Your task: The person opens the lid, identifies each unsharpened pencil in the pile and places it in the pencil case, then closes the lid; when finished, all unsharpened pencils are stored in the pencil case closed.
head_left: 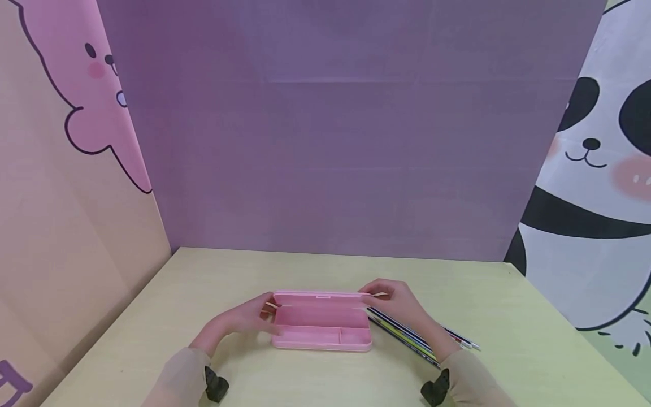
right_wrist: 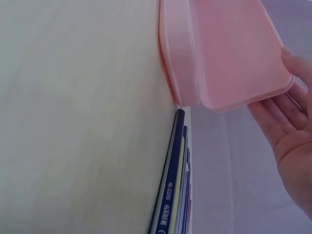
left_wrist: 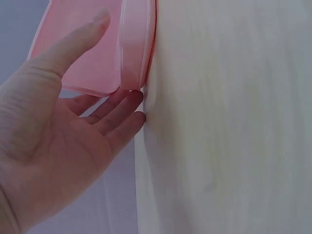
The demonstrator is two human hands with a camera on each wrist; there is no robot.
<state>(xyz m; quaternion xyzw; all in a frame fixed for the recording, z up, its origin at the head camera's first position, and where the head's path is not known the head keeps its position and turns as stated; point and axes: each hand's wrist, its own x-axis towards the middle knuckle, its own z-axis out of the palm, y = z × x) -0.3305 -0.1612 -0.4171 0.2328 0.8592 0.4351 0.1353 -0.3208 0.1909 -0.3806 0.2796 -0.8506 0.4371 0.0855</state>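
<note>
A pink pencil case (head_left: 321, 338) lies on the table with its lid (head_left: 320, 301) raised at the back, showing a long compartment and divided smaller ones. My left hand (head_left: 249, 315) is at the case's left end. Its fingertips (left_wrist: 127, 105) touch that end, while the thumb stretches out straight across the inside of the lid in the left wrist view. My right hand (head_left: 399, 302) pinches the lid's right corner, thumb on the inner face and fingers behind it. Several dark and yellow-green pencils (right_wrist: 170, 190) lie beside the case's right end, partly under the right forearm.
The pale wooden table (head_left: 244, 373) runs back to a purple panel (head_left: 335, 141). Side panels carry a pink cartoon animal (head_left: 76, 62) on the left and a panda (head_left: 585, 215) on the right. Small black devices (head_left: 217, 387) sit at both wrists.
</note>
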